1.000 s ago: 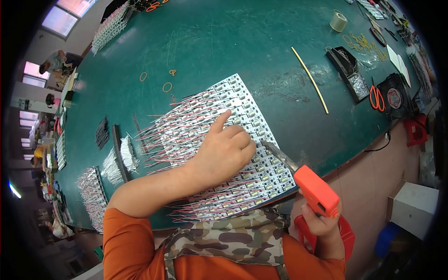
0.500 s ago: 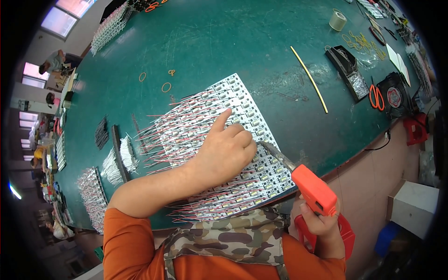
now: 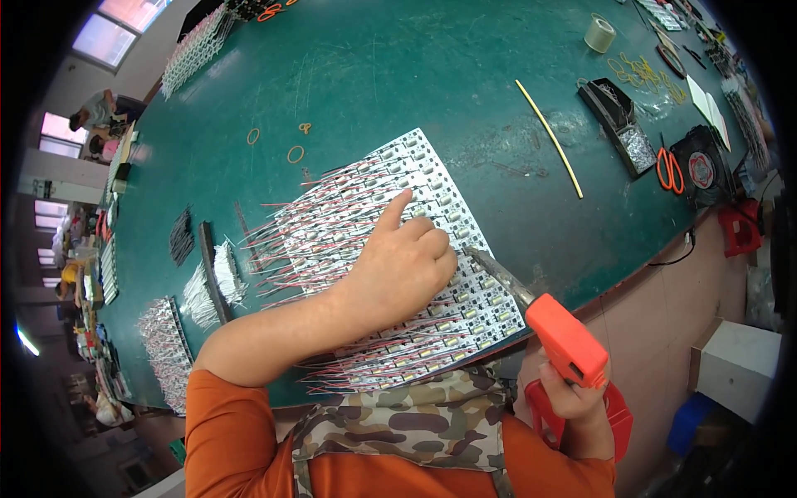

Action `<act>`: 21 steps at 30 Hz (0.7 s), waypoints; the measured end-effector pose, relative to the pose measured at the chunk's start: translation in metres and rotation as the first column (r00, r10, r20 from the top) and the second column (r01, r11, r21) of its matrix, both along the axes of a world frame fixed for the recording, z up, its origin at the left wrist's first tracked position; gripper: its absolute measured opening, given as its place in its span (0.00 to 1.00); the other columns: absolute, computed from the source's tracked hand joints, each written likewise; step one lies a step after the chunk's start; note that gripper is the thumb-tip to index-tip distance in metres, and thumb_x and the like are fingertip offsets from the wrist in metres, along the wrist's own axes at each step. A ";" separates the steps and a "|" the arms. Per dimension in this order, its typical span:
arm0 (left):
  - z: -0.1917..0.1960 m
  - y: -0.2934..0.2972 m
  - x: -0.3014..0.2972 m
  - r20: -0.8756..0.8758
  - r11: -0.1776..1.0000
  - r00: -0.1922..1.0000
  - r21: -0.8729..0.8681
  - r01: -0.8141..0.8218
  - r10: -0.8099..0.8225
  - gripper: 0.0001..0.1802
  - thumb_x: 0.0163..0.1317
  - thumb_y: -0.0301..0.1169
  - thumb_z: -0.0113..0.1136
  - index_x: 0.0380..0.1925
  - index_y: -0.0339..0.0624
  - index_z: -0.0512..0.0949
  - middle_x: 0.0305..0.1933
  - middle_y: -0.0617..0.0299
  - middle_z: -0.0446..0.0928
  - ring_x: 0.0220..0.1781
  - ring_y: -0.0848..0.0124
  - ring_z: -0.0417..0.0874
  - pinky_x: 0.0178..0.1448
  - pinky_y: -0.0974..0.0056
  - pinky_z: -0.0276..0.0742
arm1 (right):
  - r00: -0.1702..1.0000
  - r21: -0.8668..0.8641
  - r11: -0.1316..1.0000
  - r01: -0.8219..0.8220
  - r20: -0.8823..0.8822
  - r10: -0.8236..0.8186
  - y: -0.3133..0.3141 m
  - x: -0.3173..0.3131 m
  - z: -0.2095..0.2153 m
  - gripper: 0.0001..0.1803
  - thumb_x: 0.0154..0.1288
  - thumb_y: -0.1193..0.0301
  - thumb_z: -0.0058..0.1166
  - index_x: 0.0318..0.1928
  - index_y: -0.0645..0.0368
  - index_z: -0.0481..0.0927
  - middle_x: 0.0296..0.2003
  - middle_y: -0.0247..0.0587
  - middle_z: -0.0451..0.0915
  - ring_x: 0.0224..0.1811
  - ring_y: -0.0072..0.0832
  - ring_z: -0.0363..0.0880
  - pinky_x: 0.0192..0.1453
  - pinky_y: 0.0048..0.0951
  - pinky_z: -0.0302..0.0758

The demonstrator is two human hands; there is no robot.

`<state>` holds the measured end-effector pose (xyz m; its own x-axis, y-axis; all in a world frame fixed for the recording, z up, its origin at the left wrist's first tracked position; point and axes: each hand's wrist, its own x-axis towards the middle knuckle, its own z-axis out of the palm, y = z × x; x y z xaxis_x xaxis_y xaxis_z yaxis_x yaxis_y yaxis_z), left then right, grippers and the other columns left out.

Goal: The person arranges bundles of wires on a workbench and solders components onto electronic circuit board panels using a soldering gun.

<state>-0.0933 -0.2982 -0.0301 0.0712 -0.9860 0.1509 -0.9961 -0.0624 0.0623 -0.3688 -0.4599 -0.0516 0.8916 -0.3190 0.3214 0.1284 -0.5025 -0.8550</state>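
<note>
A white sheet of small circuit boards (image 3: 436, 170), set with rows of parts and many thin red and white wires, lies on the green table. My left hand (image 3: 403, 266) rests over its middle, index finger stretched toward the far edge. The other fingers are curled down; whatever is under their tips is hidden. In my right hand (image 3: 573, 402), at the sheet's near right, is a red soldering gun (image 3: 568, 340). Its dark metal tip points left to the boards, just right of my left hand's curled fingers. Whether it touches them I cannot tell.
Left of the sheet lie bundles of white wires (image 3: 199, 297), a dark bar (image 3: 212, 274) and black pieces (image 3: 180, 236). A yellow stick (image 3: 550, 139), black box (image 3: 618, 129), orange scissors (image 3: 669, 172) and tape roll (image 3: 599, 36) lie to the right. Rubber bands (image 3: 295, 154) lie beyond.
The soldering gun and my right hand have shifted slightly right and toward me, its tip a little farther from my left fingers. My left hand stays nearly still.
</note>
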 end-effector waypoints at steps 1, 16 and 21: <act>0.001 0.000 0.000 0.003 1.000 1.000 0.009 0.000 0.000 0.08 0.52 0.30 0.60 0.33 0.45 0.81 0.30 0.63 0.74 0.44 0.65 0.81 0.71 0.38 0.63 | 1.000 0.001 1.000 0.002 0.010 -0.002 0.000 0.000 0.000 0.31 0.58 0.78 0.64 0.61 0.74 0.69 0.45 0.51 0.84 0.34 0.30 0.85 0.42 0.28 0.81; -0.002 0.007 -0.005 -0.061 0.996 0.996 -0.055 -0.063 0.060 0.09 0.51 0.27 0.59 0.35 0.46 0.81 0.39 0.62 0.76 0.49 0.62 0.81 0.71 0.38 0.63 | 1.000 0.070 0.997 0.019 -0.006 -0.018 0.003 -0.010 0.004 0.31 0.57 0.80 0.62 0.62 0.74 0.69 0.38 0.46 0.83 0.28 0.25 0.80 0.36 0.26 0.78; 0.001 0.009 -0.011 -0.081 0.996 0.997 -0.090 -0.007 0.000 0.10 0.52 0.27 0.59 0.36 0.47 0.81 0.38 0.62 0.76 0.49 0.63 0.81 0.70 0.40 0.65 | 1.000 0.082 0.996 0.018 -0.006 -0.018 0.003 -0.019 0.001 0.31 0.56 0.81 0.62 0.61 0.74 0.70 0.35 0.45 0.83 0.28 0.26 0.80 0.36 0.27 0.78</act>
<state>-0.1046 -0.2894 -0.0295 0.0904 -0.9684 0.2326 -0.9873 -0.0565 0.1483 -0.3883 -0.4567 -0.0501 0.8871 -0.3599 0.2891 0.1158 -0.4327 -0.8941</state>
